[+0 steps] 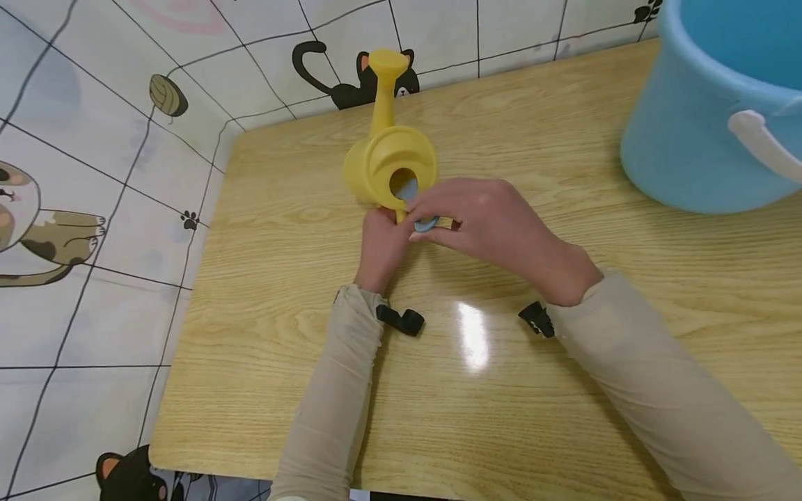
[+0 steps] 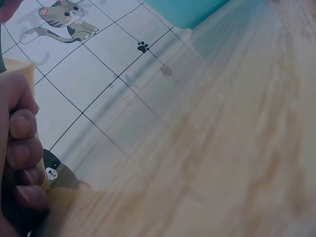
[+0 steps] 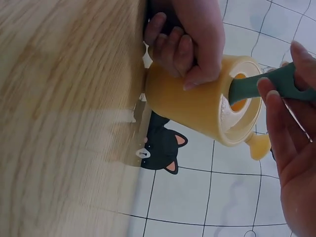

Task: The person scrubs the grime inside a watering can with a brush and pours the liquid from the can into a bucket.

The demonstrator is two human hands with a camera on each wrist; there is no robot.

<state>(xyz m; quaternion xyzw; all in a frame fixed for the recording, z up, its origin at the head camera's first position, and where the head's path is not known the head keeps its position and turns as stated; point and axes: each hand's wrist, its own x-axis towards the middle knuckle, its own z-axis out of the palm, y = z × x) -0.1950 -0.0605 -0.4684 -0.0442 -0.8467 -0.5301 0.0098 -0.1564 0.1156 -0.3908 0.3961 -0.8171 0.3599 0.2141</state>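
A yellow watering can [image 1: 358,170] stands on the wooden table, its spout pointing toward the wall. My left hand [image 1: 381,243] grips its handle on the near side; the curled fingers [image 2: 25,153] show in the left wrist view. Thumb and fingers of my right hand [image 1: 489,216] pinch a blue-green tool [image 3: 256,88] with a ring at the end of its handle. The far part of this tool goes down through the round opening in the can's top, so its tip is mostly hidden inside.
A large light-blue bucket [image 1: 677,153] with a white handle [image 1: 761,142] stands at the right on the wooden table [image 1: 276,348]. White tiled walls [image 1: 144,229] with cat pictures border the table at the back and left.
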